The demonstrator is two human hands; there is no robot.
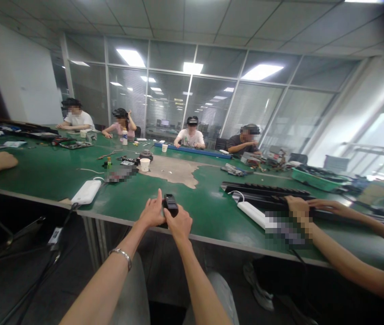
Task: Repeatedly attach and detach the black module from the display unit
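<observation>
A small, blocky black device (170, 201) with a lighter grey patch on top is held just above the near edge of the green table (205, 212). My right hand (180, 223) wraps round its near right side. From the left, my left hand (152, 212) grips the same device, one finger sticking up beside it. The undersides of both hands and the lower part of the device are hidden. A silver bracelet (122, 256) circles my left wrist.
White power banks (86, 192) (251, 214) lie to either side. A paper cup (145, 164) stands beyond my hands near a brown patch (175, 170). At right, a co-worker's hands (298, 207) rest on long black rails (266, 189). Another person's hand (4, 160) is at left.
</observation>
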